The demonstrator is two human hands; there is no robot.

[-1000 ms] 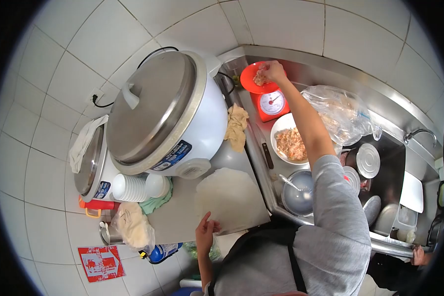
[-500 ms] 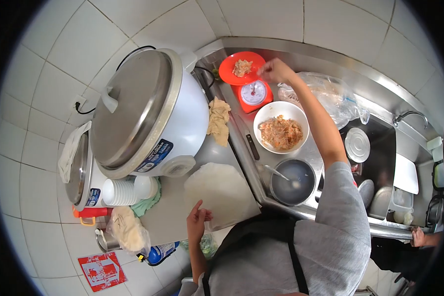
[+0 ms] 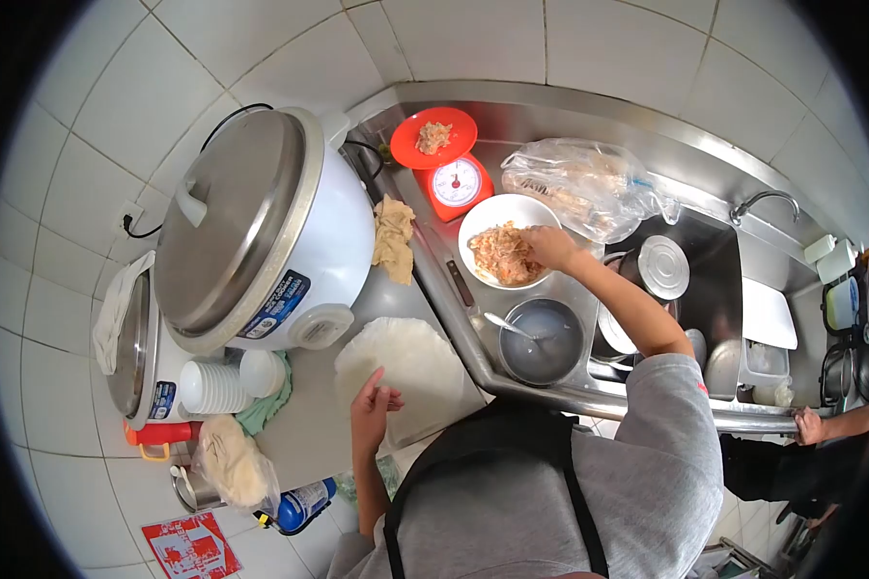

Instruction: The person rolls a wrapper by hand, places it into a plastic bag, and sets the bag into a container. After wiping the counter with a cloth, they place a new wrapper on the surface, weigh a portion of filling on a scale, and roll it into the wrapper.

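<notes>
My right hand [image 3: 548, 247] reaches into a white bowl [image 3: 469, 224] of orange-brown filling [image 3: 502, 253]; its fingertips are in the food, and whether they grip any is unclear. A small heap of filling [image 3: 434, 137] lies on the red pan of a kitchen scale [image 3: 456, 181]. Over the edge of a round white sheet [image 3: 406, 372], my left hand [image 3: 376, 398] holds nothing, with the index finger stretched out. A dark bowl of liquid [image 3: 541, 357] with a spoon [image 3: 508, 326] stands beside the white bowl.
Large rice cooker [image 3: 328, 212] at left, stacked white cups [image 3: 208, 386], a tan cloth [image 3: 393, 239] and a knife [image 3: 461, 284]. A plastic bag [image 3: 589, 183] lies behind the bowl. The sink [image 3: 710, 289] is at right, where another person's hand [image 3: 809, 426] rests on the counter rail.
My right hand has moved from beside the scale pan down into the white bowl. The view has shifted, so the scene sits further left. My left hand stays by the sheet.
</notes>
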